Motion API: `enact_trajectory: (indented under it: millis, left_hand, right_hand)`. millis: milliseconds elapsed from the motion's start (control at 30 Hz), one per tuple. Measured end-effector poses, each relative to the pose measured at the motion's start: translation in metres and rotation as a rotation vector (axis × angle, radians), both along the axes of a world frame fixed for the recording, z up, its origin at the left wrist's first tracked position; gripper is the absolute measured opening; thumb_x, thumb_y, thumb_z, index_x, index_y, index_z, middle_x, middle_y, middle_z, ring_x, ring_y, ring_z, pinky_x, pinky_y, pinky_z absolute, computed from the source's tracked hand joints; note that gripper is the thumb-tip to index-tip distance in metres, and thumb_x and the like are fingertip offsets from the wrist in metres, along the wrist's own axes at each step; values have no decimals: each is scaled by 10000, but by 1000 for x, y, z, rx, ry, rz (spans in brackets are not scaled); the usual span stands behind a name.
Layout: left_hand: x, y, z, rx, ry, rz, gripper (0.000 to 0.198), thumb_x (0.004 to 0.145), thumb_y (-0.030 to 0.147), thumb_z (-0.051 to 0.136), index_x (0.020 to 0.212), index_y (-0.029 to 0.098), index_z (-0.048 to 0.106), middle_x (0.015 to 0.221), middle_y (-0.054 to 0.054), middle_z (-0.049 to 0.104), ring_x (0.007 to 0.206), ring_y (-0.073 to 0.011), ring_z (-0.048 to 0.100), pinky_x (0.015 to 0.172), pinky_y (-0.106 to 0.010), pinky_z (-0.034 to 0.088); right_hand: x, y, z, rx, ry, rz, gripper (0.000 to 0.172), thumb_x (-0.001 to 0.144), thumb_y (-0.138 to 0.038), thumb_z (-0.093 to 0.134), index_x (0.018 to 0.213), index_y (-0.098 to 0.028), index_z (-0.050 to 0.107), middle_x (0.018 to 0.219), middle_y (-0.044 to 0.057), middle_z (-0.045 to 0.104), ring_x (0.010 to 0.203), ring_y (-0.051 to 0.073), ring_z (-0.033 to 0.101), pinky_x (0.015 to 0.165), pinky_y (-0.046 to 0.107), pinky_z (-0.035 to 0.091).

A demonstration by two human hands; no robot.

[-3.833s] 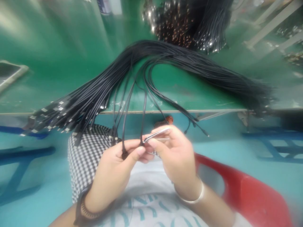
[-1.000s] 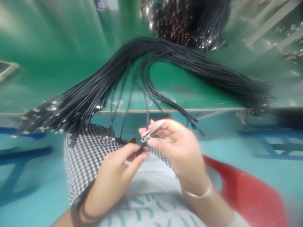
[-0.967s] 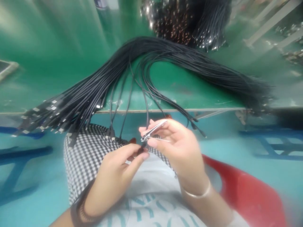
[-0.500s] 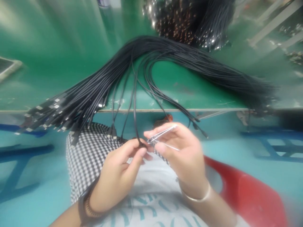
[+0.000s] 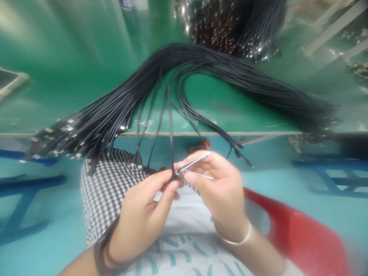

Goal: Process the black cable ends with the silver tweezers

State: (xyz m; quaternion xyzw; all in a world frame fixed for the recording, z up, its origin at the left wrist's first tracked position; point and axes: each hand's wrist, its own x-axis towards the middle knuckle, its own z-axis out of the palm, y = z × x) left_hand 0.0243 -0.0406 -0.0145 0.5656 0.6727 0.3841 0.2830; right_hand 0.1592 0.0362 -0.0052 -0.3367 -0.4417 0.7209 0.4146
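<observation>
My left hand (image 5: 143,214) pinches the end of a single black cable (image 5: 171,134), which rises from the fingertips towards a large hanging bundle of thin black cables (image 5: 201,63). My right hand (image 5: 215,195) holds slim metal tweezers (image 5: 193,164), their tips right at the pinched cable end. The contact point is small and partly hidden by my fingers. Metal connector ends (image 5: 66,134) fan out at the bundle's left side, above my left hand.
The green workbench (image 5: 230,109) has a pale front edge behind the cables. A second cable bunch with copper-coloured ends (image 5: 218,28) lies beyond. A checked cloth (image 5: 106,191) covers my lap, a red chair (image 5: 299,234) stands at right, and blue metal frames (image 5: 327,165) stand over the teal floor.
My left hand has risen and moved right, bringing the cable end against the tweezer tips. The tweezers now point more nearly level, and the cable hangs straighter.
</observation>
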Motion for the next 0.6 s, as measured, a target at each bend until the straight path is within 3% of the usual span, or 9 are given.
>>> enact_trajectory:
  millis: [333, 600]
  left_hand:
    - [-1, -2, -4, 29, 46, 24, 204, 961, 284, 540, 1091, 236, 688, 799, 33, 736, 563, -92, 640, 628, -186, 497]
    - [0, -1, -1, 10, 57, 30, 189, 948, 286, 553, 1061, 241, 698, 714, 38, 707, 542, -109, 628, 624, -207, 506]
  right_hand:
    - [0, 2, 0, 59, -39, -7, 206, 781, -61, 765, 874, -245, 754, 836, -46, 771, 753, 73, 728, 718, 116, 607]
    - [1, 3, 3, 82, -86, -18, 214, 744, -72, 797, 843, -260, 770, 794, -60, 769, 716, 79, 731, 679, 113, 610]
